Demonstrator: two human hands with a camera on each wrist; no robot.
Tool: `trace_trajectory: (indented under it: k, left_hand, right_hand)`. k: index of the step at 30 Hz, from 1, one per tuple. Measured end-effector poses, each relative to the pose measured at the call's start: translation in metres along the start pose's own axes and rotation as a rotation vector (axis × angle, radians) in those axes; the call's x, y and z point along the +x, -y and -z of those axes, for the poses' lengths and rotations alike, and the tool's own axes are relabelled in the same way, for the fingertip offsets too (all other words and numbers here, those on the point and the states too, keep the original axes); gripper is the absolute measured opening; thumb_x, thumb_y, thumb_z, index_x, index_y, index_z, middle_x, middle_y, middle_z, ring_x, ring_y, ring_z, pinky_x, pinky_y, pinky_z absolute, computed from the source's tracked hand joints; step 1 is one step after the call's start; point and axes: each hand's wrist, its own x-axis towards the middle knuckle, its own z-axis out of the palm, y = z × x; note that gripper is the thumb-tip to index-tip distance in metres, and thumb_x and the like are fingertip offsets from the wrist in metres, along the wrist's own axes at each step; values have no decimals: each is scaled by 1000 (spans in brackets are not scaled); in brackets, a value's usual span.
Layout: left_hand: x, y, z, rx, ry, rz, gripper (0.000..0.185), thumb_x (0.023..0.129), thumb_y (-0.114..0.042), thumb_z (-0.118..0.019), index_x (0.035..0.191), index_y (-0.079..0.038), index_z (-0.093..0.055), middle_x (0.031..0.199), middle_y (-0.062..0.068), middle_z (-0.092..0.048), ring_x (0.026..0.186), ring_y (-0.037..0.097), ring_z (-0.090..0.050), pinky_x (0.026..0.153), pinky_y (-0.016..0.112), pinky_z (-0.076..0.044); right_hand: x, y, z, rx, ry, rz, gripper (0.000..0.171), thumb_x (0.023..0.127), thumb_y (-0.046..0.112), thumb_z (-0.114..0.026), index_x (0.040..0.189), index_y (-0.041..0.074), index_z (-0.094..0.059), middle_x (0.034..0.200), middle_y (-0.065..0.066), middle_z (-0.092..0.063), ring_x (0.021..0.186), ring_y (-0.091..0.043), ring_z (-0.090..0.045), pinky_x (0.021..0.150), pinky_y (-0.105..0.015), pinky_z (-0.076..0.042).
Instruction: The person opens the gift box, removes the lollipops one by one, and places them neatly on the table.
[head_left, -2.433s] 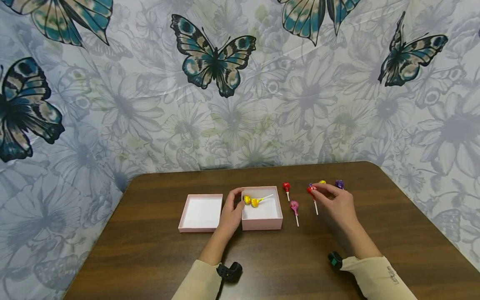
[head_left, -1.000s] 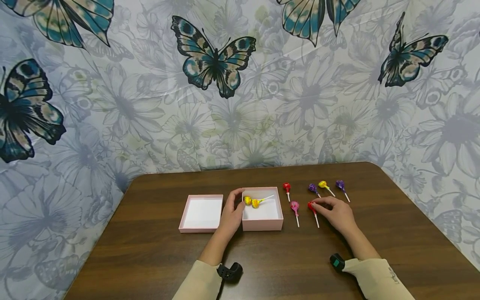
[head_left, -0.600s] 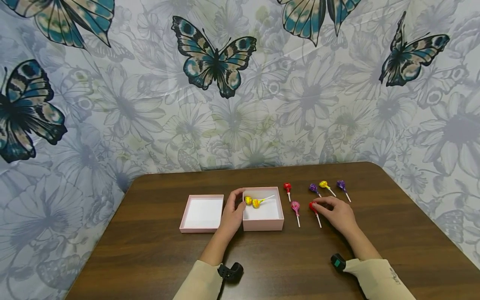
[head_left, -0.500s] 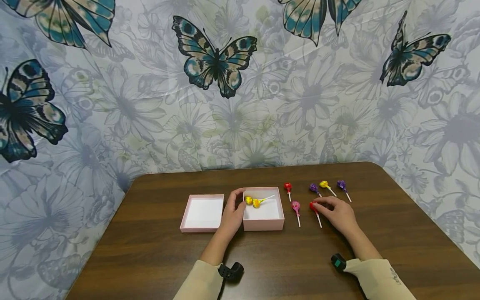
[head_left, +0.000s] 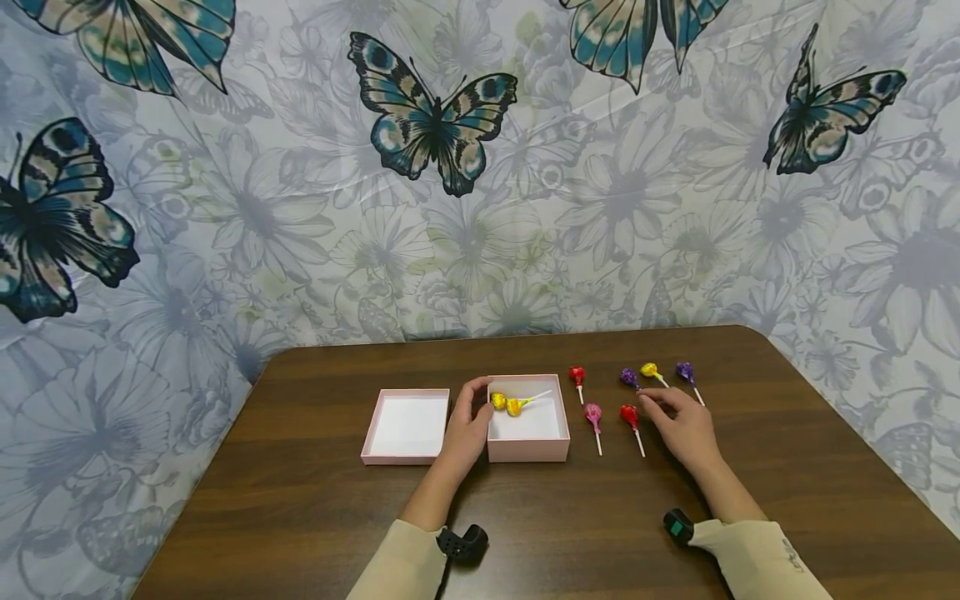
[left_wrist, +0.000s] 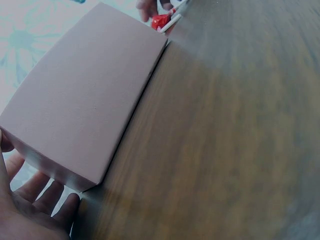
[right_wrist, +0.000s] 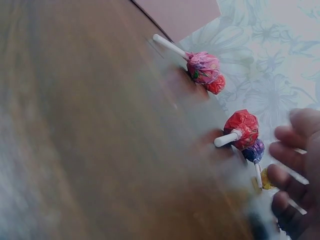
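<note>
In the head view, my left hand (head_left: 465, 427) rests against the left wall of a pink box (head_left: 528, 450) with a white inside. Its fingers lie along that wall in the left wrist view, the thumb near the rim. Two yellow lollipops (head_left: 514, 407) lie inside the box. My right hand (head_left: 684, 427) is just right of a red lollipop (head_left: 629, 415) on the table, apart from it. In the right wrist view, the fingers (right_wrist: 290, 155) are loosely bent with nothing between them. A pink lollipop (head_left: 593, 414) lies between the box and the red one.
A shallow pink box lid (head_left: 406, 427) lies inside-up left of my left hand. Farther back are another red lollipop (head_left: 577, 375), a purple one (head_left: 628, 377), a yellow one (head_left: 651, 370) and a second purple one (head_left: 684, 371). The brown table (head_left: 555, 533) ends at a butterfly-patterned cloth.
My right hand brought the red lollipop forward from beside the purple one, laid it right of the pink one, then let go and drew slightly right. The left hand stayed at the box.
</note>
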Motion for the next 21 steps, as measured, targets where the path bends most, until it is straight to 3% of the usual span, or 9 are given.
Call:
trace_trajectory:
  k: [4, 7, 14, 21]
  left_hand:
    - [0, 0, 0, 17, 1, 6, 39, 101, -11, -48, 139, -20, -50, 150, 6, -48, 144, 27, -41, 121, 53, -30]
    - [0, -1, 0, 13, 2, 5, 39, 100, -10, -48, 139, -19, -50, 150, 7, -49, 144, 27, -41, 121, 52, -30]
    - [0, -2, -1, 31, 10, -2, 40, 100, -12, -49, 139, -20, -50, 149, 7, -49, 143, 26, -42, 120, 51, -32]
    - [-1, -2, 1, 11, -10, -1, 40, 99, -10, -50, 138, -17, -51, 148, 9, -50, 142, 28, -43, 119, 52, -33]
  right_hand:
    - [4, 7, 3, 67, -101, 23, 14, 94, 14, -68, 103, 9, -77, 99, -11, -73, 79, 20, -47, 67, -4, -41]
    - [7, 17, 9, 109, -124, 34, 14, 95, 14, -67, 105, 9, -76, 101, -11, -72, 79, 19, -48, 67, -2, -42]
    - [17, 53, 16, 171, -69, 41, 18, 98, 23, -64, 109, 18, -76, 96, 5, -69, 79, 5, -52, 61, -14, -42]
    - [29, 94, 10, 289, 17, 125, 19, 98, 16, -64, 113, 14, -75, 103, -3, -71, 85, 3, -56, 68, -14, -48]
